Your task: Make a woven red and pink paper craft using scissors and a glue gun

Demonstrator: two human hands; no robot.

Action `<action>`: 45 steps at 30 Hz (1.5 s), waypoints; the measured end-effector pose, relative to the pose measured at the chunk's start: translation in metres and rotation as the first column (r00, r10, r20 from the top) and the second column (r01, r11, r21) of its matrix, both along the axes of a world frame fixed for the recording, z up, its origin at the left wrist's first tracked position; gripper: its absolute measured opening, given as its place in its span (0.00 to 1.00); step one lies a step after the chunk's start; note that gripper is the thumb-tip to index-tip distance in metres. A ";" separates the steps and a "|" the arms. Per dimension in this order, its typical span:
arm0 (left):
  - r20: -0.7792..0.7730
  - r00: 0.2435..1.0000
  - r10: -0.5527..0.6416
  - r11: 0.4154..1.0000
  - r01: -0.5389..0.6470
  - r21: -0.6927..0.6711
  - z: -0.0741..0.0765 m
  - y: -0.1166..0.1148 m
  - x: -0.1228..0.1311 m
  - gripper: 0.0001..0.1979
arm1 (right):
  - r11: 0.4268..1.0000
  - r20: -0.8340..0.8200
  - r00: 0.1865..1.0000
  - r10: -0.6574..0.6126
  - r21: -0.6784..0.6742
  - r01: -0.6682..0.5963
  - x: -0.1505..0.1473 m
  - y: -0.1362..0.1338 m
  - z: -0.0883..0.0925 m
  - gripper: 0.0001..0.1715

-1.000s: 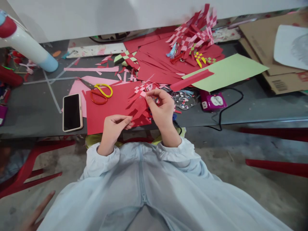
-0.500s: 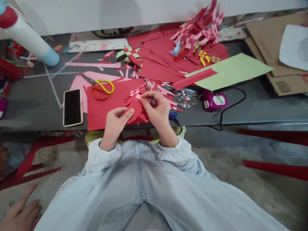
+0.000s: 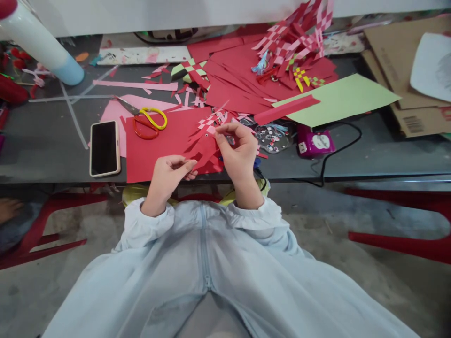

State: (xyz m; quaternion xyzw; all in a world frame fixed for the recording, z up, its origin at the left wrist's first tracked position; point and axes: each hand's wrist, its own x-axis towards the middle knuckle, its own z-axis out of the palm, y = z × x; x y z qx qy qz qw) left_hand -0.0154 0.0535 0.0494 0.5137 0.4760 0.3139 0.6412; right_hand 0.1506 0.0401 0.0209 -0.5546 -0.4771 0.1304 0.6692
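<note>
A red-and-pink woven paper fish with a small googly eye is held over the table's front edge. My right hand pinches it beside the eye between thumb and forefinger. Lower down, my left hand has thumb and forefinger pressed together at the red paper's lower end; the exact grip there is small and partly hidden. Beneath lies a red paper sheet, with cut strips behind my right hand. Scissors with yellow and red handles rest on that sheet, left of the fish.
A phone lies left of the red sheet. To the right are a clear tray of googly eyes, a purple box with a black cable, and green paper. A bottle stands back left. Red stools flank me.
My right hand has moved the fish up and slightly right. My left fingers now sit farther from the eye, at the paper's lower end. Another person's hand has left the lower-left corner.
</note>
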 end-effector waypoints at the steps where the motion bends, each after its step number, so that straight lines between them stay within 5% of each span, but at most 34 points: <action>1: -0.007 1.000 0.000 1.000 0.001 0.007 0.001 -0.001 -0.001 0.13 | 1.000 0.001 1.000 -0.004 0.005 0.004 0.002 0.000 -0.001 0.04; 7: -0.151 0.988 -0.040 0.996 0.051 0.071 -0.005 -0.007 -0.016 0.11 | 0.999 -0.021 0.999 -0.037 0.013 0.037 0.009 -0.001 -0.006 0.02; 13: -0.253 0.883 -0.394 0.919 0.382 -0.097 -0.031 -0.022 -0.036 0.12 | 0.999 -0.037 0.999 -0.033 0.008 0.033 0.008 -0.003 -0.008 0.02; 19: -0.656 0.703 -0.273 0.910 0.410 0.062 -0.053 -0.043 -0.028 0.18 | 1.000 -0.022 1.000 -0.015 -0.009 0.015 0.003 -0.009 -0.005 0.05; 21: -0.601 0.734 -0.316 0.909 0.416 0.030 -0.053 -0.046 -0.023 0.22 | 1.000 -0.031 1.000 -0.006 -0.023 0.005 0.000 -0.011 -0.004 0.05; 24: -0.270 0.875 -0.401 0.915 0.395 -0.079 -0.047 -0.044 -0.018 0.16 | 0.998 -0.054 0.998 0.015 -0.055 -0.018 -0.004 -0.014 -0.003 0.05; 28: 0.010 0.965 -0.263 0.950 0.261 -0.175 -0.034 -0.035 -0.017 0.25 | 0.996 -0.049 0.998 0.025 -0.084 -0.029 -0.009 -0.019 -0.002 0.04; 33: 0.135 0.987 -0.092 0.990 0.105 -0.092 -0.020 -0.025 -0.023 0.25 | 0.995 -0.012 0.999 0.044 -0.086 -0.045 -0.018 -0.025 0.000 0.04; 38: 0.154 0.988 -0.002 1.000 -0.001 0.017 -0.026 -0.026 -0.022 0.26 | 0.987 0.035 0.995 0.097 -0.133 -0.092 -0.033 -0.032 0.000 0.02; 45: 0.162 0.986 0.035 0.994 -0.017 -0.110 -0.035 -0.029 -0.026 0.19 | 0.983 0.050 0.992 0.113 -0.151 -0.104 -0.046 -0.036 -0.003 0.03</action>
